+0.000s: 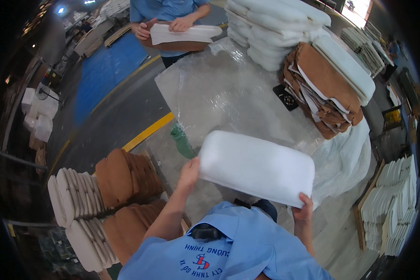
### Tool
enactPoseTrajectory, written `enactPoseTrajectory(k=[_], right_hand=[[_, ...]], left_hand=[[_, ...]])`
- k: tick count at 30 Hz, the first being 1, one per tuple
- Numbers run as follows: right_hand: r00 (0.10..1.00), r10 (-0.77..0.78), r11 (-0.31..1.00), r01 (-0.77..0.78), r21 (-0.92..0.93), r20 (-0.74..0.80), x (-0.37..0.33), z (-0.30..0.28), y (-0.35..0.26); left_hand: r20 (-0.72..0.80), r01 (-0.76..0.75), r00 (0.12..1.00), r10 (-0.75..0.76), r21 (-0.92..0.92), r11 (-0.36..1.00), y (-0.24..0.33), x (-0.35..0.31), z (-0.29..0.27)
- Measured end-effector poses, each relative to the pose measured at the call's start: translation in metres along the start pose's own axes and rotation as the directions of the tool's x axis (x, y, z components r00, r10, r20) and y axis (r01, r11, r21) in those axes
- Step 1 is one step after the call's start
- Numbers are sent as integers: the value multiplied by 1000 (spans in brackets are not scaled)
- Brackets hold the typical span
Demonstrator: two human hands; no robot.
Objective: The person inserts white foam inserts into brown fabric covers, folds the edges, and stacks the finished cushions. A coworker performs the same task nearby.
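Between my two hands is a white rounded rectangular cushion pad, held in front of my body above the near edge of a plastic-covered table. My left hand is closed on the pad's left end. At its lower right corner, my right hand grips the edge, thumb on top. The pad's underside is hidden. Farther right on the table, a stack of brown fabric covers leans with a white pad against it.
Across the table a co-worker's hands hold a white pad with a brown cover. White pads are piled at the far right. Brown cushions and white ones stand stacked at my left. A green cloth hangs by the table's left edge.
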State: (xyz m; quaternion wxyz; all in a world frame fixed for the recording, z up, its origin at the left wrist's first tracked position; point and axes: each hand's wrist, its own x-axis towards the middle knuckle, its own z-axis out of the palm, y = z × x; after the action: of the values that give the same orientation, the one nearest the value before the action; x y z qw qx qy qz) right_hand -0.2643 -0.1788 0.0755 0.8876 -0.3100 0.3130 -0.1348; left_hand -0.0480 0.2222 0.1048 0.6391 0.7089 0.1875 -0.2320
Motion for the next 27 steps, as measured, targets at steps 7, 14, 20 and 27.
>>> enactPoseTrajectory(k=[7, 14, 20, 27], right_hand=[[952, 305, 951, -302, -62, 32, 35, -44, 41], [912, 408, 913, -407, -28, 35, 43, -63, 51], [929, 369, 911, -354, -213, 36, 37, -62, 35], [983, 16, 843, -111, -526, -181, 27, -51, -20]], left_hand=[[-8, 58, 998, -59, -74, 996, -78, 8, -16], [35, 76, 997, -68, -534, 842, -92, 14, 20], [382, 276, 922, -63, -534, 799, -84, 9, 7], [-20, 116, 993, -119, -118, 986, -40, 14, -44]])
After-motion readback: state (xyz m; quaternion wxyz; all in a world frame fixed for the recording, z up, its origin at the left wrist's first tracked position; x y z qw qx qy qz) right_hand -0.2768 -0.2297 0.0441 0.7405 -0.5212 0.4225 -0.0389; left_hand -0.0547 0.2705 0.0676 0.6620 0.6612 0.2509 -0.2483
